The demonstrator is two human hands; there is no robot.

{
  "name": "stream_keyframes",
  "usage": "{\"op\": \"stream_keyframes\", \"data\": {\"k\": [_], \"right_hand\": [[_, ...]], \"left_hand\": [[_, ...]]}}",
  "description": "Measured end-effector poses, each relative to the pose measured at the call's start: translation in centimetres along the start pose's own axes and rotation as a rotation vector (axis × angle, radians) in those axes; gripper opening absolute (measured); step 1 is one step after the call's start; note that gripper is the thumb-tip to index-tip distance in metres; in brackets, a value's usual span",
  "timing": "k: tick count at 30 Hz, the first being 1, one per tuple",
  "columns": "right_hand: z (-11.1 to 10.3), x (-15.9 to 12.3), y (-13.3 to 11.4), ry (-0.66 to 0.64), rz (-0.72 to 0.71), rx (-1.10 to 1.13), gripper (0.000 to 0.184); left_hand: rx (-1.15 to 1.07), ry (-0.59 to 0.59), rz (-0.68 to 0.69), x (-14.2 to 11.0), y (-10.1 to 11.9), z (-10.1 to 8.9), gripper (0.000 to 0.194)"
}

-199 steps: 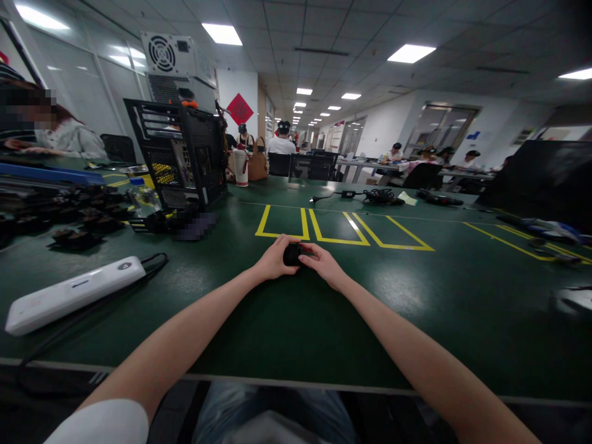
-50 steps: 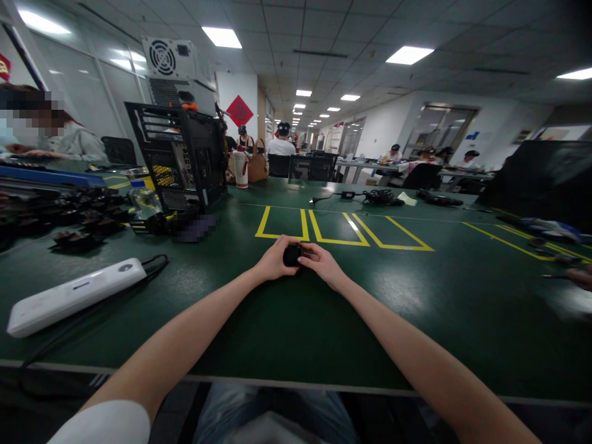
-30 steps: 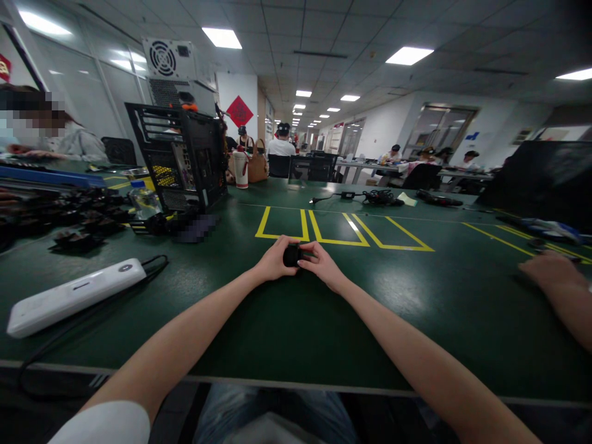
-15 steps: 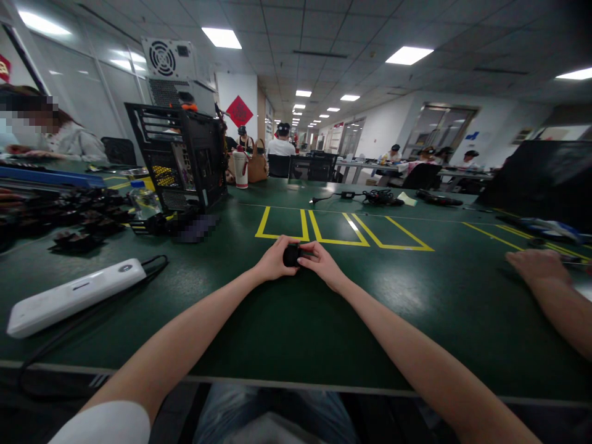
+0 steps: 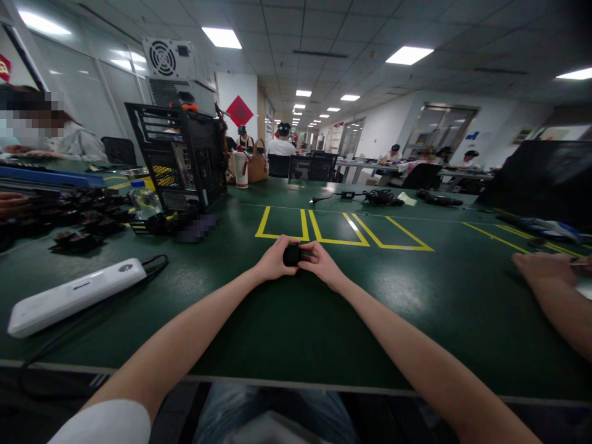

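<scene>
A small dark block-shaped object [image 5: 291, 255] is held between my two hands over the green tabletop [image 5: 296, 327]. My left hand [image 5: 272, 259] wraps it from the left, with fingers over the far side and thumb on the near side. From the right, my right hand [image 5: 320, 262] pinches its edge with thumb and fingers. Too little of the object shows to name its kind. Just beyond my hands, yellow tape outlines [image 5: 282, 235] mark the table.
A white power strip [image 5: 76, 296] with a cable lies at left. Beyond it are black parts [image 5: 78, 240], a bottle [image 5: 144, 200] and an open computer case [image 5: 180, 157]. Coiled cables [image 5: 382, 197] lie farther back. Another person's hand [image 5: 546, 268] rests at right.
My hands stay in place around the dark object, apart from slight finger movement. Another person's hand and forearm have come in at the right. A hand shows at the far left.
</scene>
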State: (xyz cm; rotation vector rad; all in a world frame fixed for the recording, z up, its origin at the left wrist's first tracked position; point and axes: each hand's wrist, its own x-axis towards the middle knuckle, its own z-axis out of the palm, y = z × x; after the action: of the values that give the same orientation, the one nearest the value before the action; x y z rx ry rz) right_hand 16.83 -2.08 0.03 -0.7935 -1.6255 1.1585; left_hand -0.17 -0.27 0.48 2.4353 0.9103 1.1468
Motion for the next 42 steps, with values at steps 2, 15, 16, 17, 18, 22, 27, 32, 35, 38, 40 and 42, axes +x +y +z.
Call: {"op": "stream_keyframes", "data": {"k": [2,15,16,17,18,22,27,32,35,38,40,42], "right_hand": [[0.05,-0.02,0.0,0.008,-0.004,-0.011,0.028],[0.1,-0.11,-0.28,0.004,0.004,-0.036,0.033],[0.13,-0.14,-0.26,0.008,0.001,-0.032,0.032],[0.15,-0.12,-0.19,0.012,-0.003,-0.033,0.03],[0.16,-0.07,-0.1,0.022,-0.01,-0.039,0.028],[0.05,0.31,0.37,0.04,-0.036,-0.086,0.033],[-0.11,0.26,0.35,-0.012,-0.014,-0.096,0.038],[0.08,-0.01,-0.13,0.004,-0.01,-0.059,0.029],[0.15,0.16,-0.14,0.04,-0.03,-0.079,0.022],[0.01,0.35,0.04,0.048,-0.025,-0.096,0.028],[-0.13,0.37,0.14,0.025,0.0,-0.106,0.033],[-0.22,0.3,0.18,-0.001,0.008,-0.099,0.035]], "left_hand": [[0.001,-0.004,-0.006,-0.01,0.09,-0.03,0.058],[0.005,-0.015,-0.018,-0.01,0.37,-0.15,0.058],[0.005,-0.015,-0.015,0.0,0.36,-0.13,0.058],[0.005,-0.01,-0.011,0.01,0.33,-0.11,0.058],[0.005,-0.007,-0.007,0.02,0.3,-0.09,0.058],[0.004,0.0,0.019,0.06,0.1,0.0,0.057],[0.008,-0.005,0.006,0.04,0.02,-0.03,0.058],[0.002,-0.007,0.003,0.03,0.21,-0.13,0.057],[-0.003,-0.004,-0.002,0.04,0.28,-0.13,0.056],[-0.002,-0.009,-0.021,0.06,0.3,-0.11,0.056],[-0.005,-0.015,-0.029,0.07,0.31,-0.13,0.057],[-0.007,-0.016,-0.027,0.07,0.3,-0.15,0.058]]}}
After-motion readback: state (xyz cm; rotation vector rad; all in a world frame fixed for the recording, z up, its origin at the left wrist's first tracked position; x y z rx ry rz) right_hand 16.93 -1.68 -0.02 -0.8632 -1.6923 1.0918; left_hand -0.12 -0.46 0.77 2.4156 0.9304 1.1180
